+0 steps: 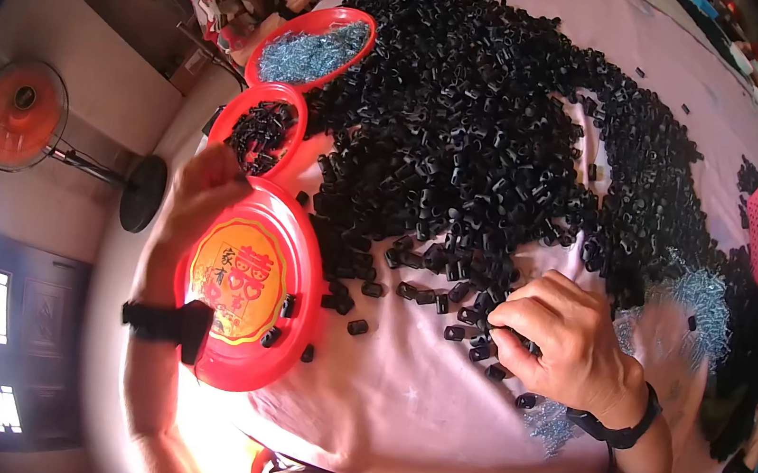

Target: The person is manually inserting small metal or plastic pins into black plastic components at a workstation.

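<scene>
Head view: looking down on a pink cloth [412, 418] bearing a wide heap of small black parts [454, 103].
Right hand [562, 337]: curling thumb and fingers into a narrow pinch at the heap's near edge, right of centre; crowding close against loose parts; unable to tell whether gripping one.
Left hand [213, 176]: hanging at the left, between a large red plate and a small red bowl; blurring in glare; unable to tell how wide opening or whether holding anything.
Large red plate [308, 265]: lying near left, showing a yellow printed centre, carrying a few black parts by the right side.
Small red bowl [269, 91]: sitting just beyond the plate, holding dark pieces [261, 133].
Red dish [355, 17]: sitting farther off, holding silvery screws [312, 54].
</scene>
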Action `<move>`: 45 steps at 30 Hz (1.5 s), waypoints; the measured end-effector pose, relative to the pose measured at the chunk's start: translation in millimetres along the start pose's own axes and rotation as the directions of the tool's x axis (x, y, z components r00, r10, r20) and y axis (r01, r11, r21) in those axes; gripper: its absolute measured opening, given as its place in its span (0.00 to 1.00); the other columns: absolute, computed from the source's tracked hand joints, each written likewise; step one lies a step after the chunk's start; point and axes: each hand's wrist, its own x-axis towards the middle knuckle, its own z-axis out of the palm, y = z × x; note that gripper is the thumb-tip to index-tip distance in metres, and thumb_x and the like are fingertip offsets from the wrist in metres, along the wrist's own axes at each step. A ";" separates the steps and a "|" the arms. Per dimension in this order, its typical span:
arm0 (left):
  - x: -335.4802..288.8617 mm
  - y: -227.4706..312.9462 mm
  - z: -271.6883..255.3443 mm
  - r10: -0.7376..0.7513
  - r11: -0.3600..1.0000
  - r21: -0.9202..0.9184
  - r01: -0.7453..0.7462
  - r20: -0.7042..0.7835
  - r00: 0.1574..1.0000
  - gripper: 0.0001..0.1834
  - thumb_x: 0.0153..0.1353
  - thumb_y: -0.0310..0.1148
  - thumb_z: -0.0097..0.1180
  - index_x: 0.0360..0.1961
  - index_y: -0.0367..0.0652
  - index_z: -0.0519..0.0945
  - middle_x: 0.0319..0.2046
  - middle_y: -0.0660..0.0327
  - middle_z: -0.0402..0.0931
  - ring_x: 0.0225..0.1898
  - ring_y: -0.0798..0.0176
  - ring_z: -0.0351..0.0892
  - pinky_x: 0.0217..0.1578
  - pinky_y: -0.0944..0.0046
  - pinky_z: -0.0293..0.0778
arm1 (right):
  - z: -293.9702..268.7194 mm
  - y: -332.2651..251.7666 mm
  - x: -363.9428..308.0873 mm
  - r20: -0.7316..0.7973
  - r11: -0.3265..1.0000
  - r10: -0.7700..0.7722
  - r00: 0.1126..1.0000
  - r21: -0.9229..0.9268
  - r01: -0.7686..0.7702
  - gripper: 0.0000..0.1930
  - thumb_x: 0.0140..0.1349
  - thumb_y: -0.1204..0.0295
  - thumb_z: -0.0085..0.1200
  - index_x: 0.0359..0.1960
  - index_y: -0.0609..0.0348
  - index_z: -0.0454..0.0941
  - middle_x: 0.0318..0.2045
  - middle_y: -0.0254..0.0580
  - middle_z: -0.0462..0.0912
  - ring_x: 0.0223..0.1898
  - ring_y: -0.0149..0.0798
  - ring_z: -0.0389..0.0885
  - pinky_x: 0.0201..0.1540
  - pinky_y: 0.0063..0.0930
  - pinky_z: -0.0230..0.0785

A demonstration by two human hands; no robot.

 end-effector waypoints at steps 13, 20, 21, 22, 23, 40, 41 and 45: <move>78.5 -31.1 35.4 0.041 0.944 0.327 0.028 -0.202 0.978 0.18 0.61 0.34 0.66 0.51 0.41 0.86 0.33 0.58 0.86 0.36 0.66 0.86 0.39 0.62 0.79 | -2.0 0.9 1.1 0.032 0.999 -0.029 0.999 0.030 0.028 0.09 0.52 0.80 0.68 0.32 0.56 0.81 0.29 0.36 0.81 0.32 0.40 0.82 0.33 0.33 0.77; 97.1 -22.6 58.0 0.105 0.898 0.438 -0.045 -0.115 0.988 0.15 0.56 0.37 0.68 0.40 0.38 0.85 0.28 0.56 0.86 0.30 0.59 0.88 0.36 0.57 0.79 | -1.2 6.0 1.3 0.056 1.000 -0.023 0.998 0.016 0.022 0.09 0.52 0.80 0.67 0.33 0.56 0.80 0.30 0.36 0.80 0.33 0.40 0.82 0.34 0.34 0.77; 96.8 -22.6 58.9 0.069 0.919 0.394 -0.011 -0.133 0.989 0.16 0.55 0.36 0.68 0.40 0.37 0.85 0.29 0.55 0.86 0.31 0.59 0.88 0.36 0.57 0.79 | -0.6 6.2 1.1 0.058 1.000 -0.024 0.998 0.018 0.023 0.09 0.52 0.80 0.67 0.33 0.56 0.80 0.30 0.36 0.80 0.33 0.40 0.82 0.34 0.34 0.77; 96.3 -23.1 58.5 0.032 0.937 0.348 0.022 -0.150 0.988 0.16 0.54 0.36 0.69 0.40 0.37 0.85 0.30 0.54 0.86 0.32 0.59 0.88 0.37 0.57 0.79 | -0.4 6.4 0.8 0.059 1.000 -0.021 0.998 0.017 0.020 0.09 0.52 0.80 0.67 0.33 0.56 0.81 0.30 0.36 0.80 0.33 0.40 0.82 0.34 0.34 0.77; 95.9 -26.5 57.4 0.031 0.937 0.349 0.025 -0.154 0.988 0.16 0.54 0.36 0.69 0.40 0.37 0.85 0.30 0.54 0.86 0.32 0.59 0.88 0.37 0.57 0.79 | -0.3 6.1 0.9 0.060 1.000 -0.020 0.998 0.015 0.019 0.09 0.52 0.80 0.67 0.33 0.56 0.81 0.30 0.36 0.80 0.33 0.40 0.82 0.34 0.33 0.77; -113.3 85.2 46.7 -0.146 0.982 -0.116 0.153 0.061 0.987 0.14 0.63 0.23 0.66 0.50 0.39 0.81 0.43 0.62 0.82 0.37 0.72 0.82 0.34 0.68 0.78 | -1.6 -13.1 2.3 -0.037 0.993 -0.104 0.994 0.043 0.106 0.09 0.50 0.81 0.68 0.32 0.56 0.82 0.29 0.36 0.82 0.31 0.40 0.82 0.31 0.33 0.77; -116.2 86.9 68.4 -0.233 0.950 -0.164 0.265 0.190 0.954 0.14 0.65 0.24 0.66 0.51 0.39 0.81 0.42 0.62 0.82 0.39 0.71 0.83 0.37 0.67 0.80 | 0.1 -11.4 -0.7 -0.033 0.995 -0.092 0.995 0.042 0.094 0.09 0.50 0.81 0.68 0.32 0.56 0.82 0.30 0.37 0.82 0.30 0.40 0.82 0.31 0.32 0.77; -129.3 106.5 141.5 0.036 0.759 -0.583 0.290 0.483 0.875 0.23 0.71 0.30 0.64 0.64 0.37 0.74 0.57 0.57 0.79 0.51 0.67 0.82 0.49 0.66 0.80 | -7.9 -17.9 -2.1 -0.082 0.987 -0.118 0.990 0.102 0.126 0.10 0.50 0.81 0.69 0.33 0.57 0.82 0.31 0.37 0.83 0.30 0.40 0.82 0.31 0.33 0.76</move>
